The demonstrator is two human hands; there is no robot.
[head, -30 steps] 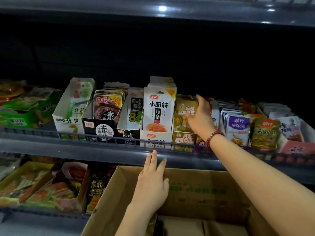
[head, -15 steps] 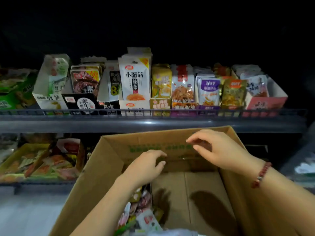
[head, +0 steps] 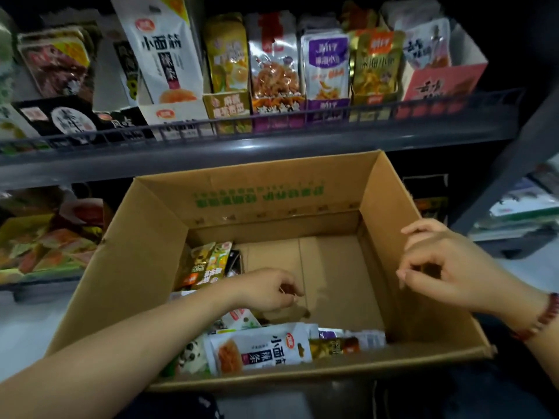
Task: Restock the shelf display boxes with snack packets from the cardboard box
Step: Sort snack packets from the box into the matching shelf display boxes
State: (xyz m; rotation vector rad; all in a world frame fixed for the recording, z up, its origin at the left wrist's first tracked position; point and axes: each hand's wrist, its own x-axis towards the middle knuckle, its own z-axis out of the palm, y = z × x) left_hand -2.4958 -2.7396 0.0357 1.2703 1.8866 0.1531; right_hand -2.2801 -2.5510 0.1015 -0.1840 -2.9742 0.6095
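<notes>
Snack packets (head: 260,349) beneath left hand (head: 266,290)

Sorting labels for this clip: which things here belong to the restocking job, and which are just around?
Job:
cardboard box
white packet inside it
shelf display boxes
left hand
right hand

Around:
lower-shelf snacks
red bead bracelet

A plain brown cardboard box (head: 151,252) carries green lettering on its far inner wall, while a white packet (head: 260,347) with black characters and an orange picture lies at its near edge. On the grey shelf (head: 211,152) beyond stand purple (head: 328,66), gold (head: 378,63) and yellow-green (head: 227,55) packets beside a pink display box (head: 441,83); a dark red beaded bracelet (head: 541,319) circles the right wrist.
</notes>
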